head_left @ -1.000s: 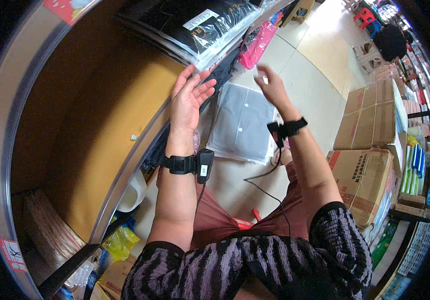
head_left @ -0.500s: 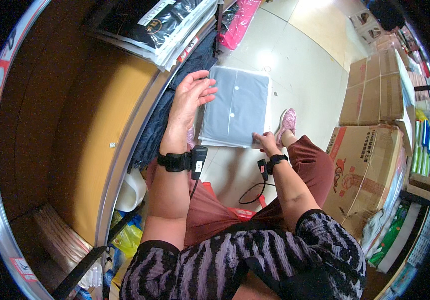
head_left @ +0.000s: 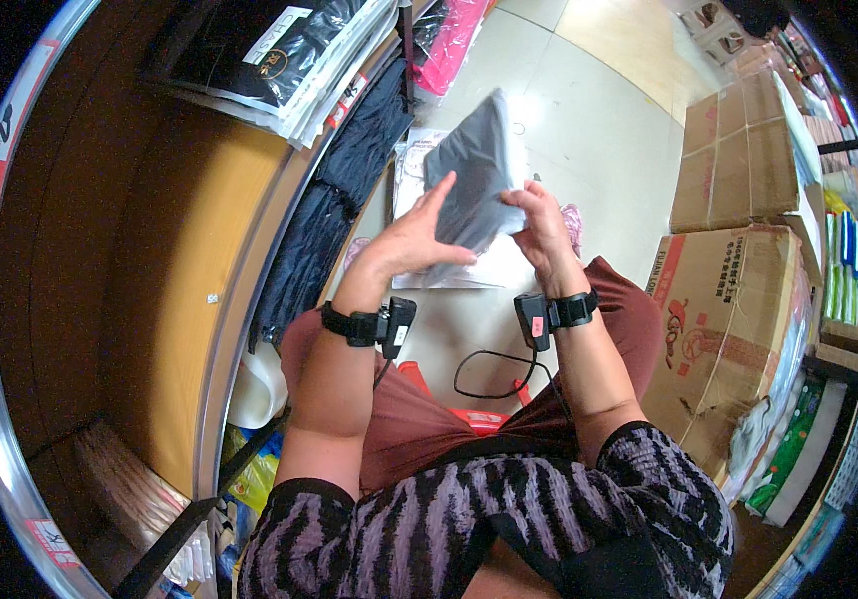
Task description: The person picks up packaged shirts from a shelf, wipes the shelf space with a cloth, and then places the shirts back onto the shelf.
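A grey garment in a clear plastic bag (head_left: 474,180) is held up in front of me, tilted on edge. My left hand (head_left: 414,240) grips its lower left side, thumb across the front. My right hand (head_left: 539,225) pinches its right edge. Both wrists wear black bands with small devices. Below the bag, more flat clear packets (head_left: 419,170) lie on the floor.
A wooden shelf unit (head_left: 179,250) stands at my left, with packed dark garments (head_left: 279,50) on top and dark blue clothes (head_left: 339,190) hanging off its edge. A pink packet (head_left: 449,35) lies beyond. Cardboard boxes (head_left: 738,290) are stacked at the right. A black cable (head_left: 489,369) lies across my lap.
The grey packet has been lifted off the floor pile and tilted upright. Both hands have closed on it and drawn nearer to me.
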The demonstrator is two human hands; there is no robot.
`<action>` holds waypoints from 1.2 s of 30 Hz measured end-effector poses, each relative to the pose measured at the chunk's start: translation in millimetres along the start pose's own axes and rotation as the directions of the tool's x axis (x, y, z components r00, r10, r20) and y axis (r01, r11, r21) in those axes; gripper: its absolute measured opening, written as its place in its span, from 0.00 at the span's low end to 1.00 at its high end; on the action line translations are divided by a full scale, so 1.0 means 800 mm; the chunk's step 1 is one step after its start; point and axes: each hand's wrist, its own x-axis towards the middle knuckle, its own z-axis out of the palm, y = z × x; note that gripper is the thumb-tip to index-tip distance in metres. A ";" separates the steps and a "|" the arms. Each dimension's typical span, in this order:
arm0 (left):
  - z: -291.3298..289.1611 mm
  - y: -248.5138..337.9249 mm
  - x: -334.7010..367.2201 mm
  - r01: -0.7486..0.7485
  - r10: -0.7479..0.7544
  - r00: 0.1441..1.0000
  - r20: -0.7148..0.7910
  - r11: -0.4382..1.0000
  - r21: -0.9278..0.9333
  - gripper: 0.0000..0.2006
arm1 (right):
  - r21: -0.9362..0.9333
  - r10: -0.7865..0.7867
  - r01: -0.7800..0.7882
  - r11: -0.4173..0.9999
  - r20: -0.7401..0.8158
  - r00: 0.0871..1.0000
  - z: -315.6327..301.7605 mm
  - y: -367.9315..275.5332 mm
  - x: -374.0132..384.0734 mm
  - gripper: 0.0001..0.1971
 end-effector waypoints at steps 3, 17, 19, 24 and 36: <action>0.035 0.018 0.009 -0.196 0.199 0.963 -0.182 0.980 0.039 0.52 | 0.132 -0.019 0.014 0.991 0.036 0.999 0.033 -0.028 -0.011 0.09; -0.003 0.006 0.003 -0.242 -0.104 0.954 -0.280 0.281 -0.929 0.18 | -0.132 0.373 -0.408 0.903 -0.229 0.899 -0.115 0.074 -0.028 0.30; 0.001 0.011 0.007 -0.243 -0.077 0.963 -0.258 0.163 -0.956 0.18 | 0.190 0.530 -0.521 0.832 0.007 0.848 -0.152 0.103 -0.030 0.33; -0.002 0.015 -0.004 -0.236 0.019 0.971 -0.238 0.216 -0.947 0.21 | 0.524 0.126 -0.122 0.843 0.027 0.992 -0.091 0.048 -0.026 0.17; -0.043 -0.009 -0.032 -0.263 0.095 0.961 -0.260 0.025 -0.964 0.24 | 0.567 -0.279 0.108 0.816 0.225 0.933 -0.089 -0.071 -0.064 0.33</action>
